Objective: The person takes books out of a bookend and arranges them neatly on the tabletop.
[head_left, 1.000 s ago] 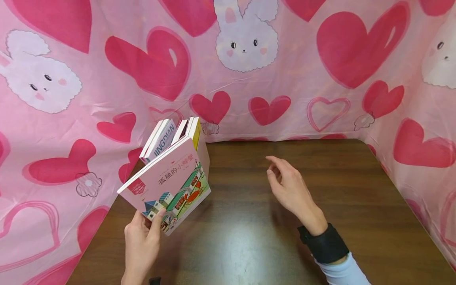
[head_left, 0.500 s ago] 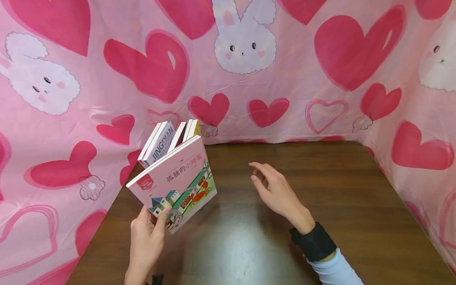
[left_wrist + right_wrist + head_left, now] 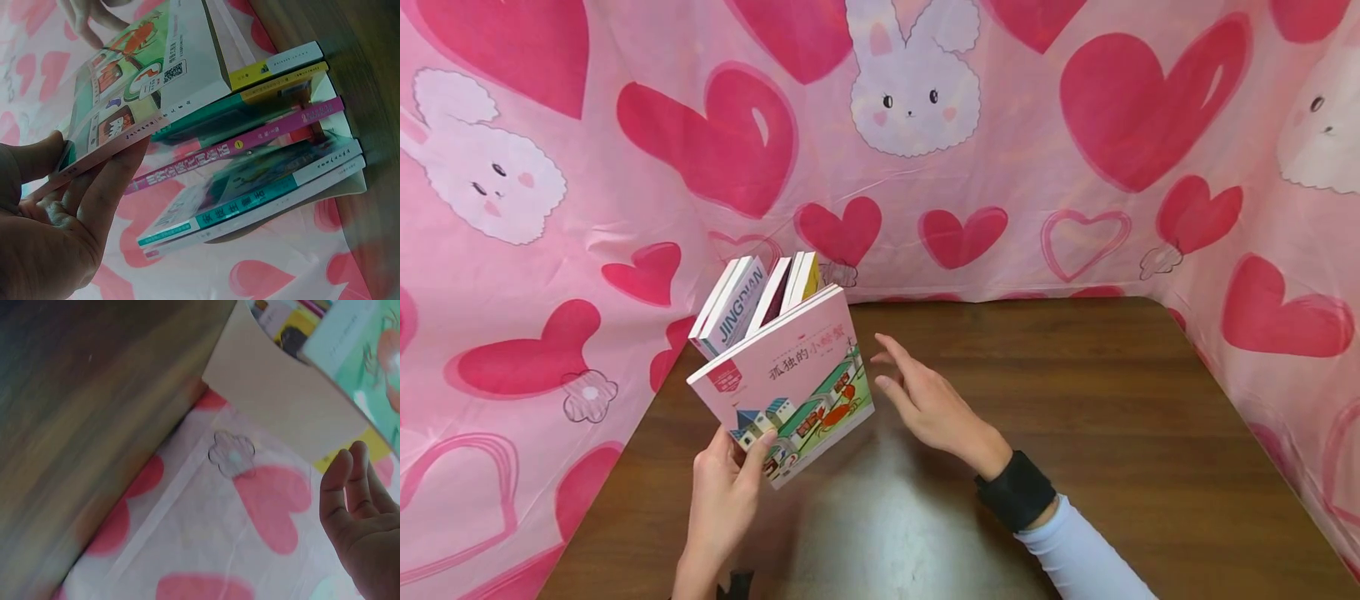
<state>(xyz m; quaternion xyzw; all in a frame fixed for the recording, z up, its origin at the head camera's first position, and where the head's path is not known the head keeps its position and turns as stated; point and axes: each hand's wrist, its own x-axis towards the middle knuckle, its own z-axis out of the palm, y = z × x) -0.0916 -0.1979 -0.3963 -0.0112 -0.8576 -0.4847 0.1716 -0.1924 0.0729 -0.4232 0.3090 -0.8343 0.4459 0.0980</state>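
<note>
A thin pink picture book [image 3: 808, 392] with a red crab on its cover tilts in my left hand [image 3: 722, 492]. My thumb lies on the front cover and the fingers are behind it, at the lower left corner. In the left wrist view, the fingers [image 3: 94, 200] grip the book by its spine side. My right hand [image 3: 932, 408] hovers just off the book's right edge, fingers loosely extended and holding nothing. Behind the picture book, several upright books [image 3: 741, 308] stand in a pale book holder [image 3: 269, 394], partly hidden by it.
The standing books include one with a magenta spine [image 3: 250, 140] and one with a teal spine [image 3: 250, 203], with gaps between some of them. Brown wooden table [image 3: 1037, 358] extends to the right. A pink heart-and-rabbit cloth [image 3: 1000, 167] hangs around its back and sides.
My left hand has carried the picture book a little to the right. My right hand has moved left, from over the middle of the table to close beside the book's edge.
</note>
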